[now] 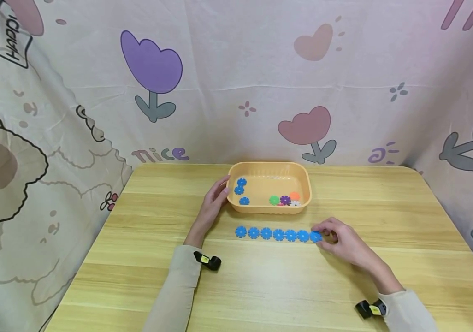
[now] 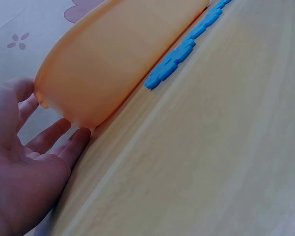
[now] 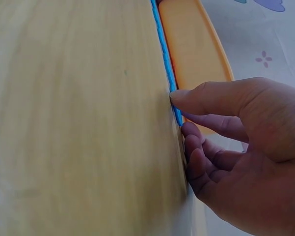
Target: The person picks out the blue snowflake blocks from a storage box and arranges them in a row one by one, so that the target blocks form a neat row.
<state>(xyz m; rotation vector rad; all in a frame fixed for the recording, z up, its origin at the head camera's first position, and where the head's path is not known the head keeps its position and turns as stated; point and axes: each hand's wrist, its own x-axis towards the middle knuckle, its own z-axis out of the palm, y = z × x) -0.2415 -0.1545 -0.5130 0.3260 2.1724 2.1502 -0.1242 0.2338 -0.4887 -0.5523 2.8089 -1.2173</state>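
A row of several blue notched building discs lies flat on the table, joined or touching edge to edge. At its right end my right hand pinches the last blue disc between thumb and fingertips. In the right wrist view the thumb lies on the thin blue edge, other fingers curling below. My left hand rests against the left end of a yellow-orange plastic tray, touching its rim and outer wall. The left wrist view shows those fingers fairly straight against the wall.
Inside the tray are a few blue discs at the left, and green, purple, orange and white ones near the front. The wooden table ends at a printed cloth backdrop.
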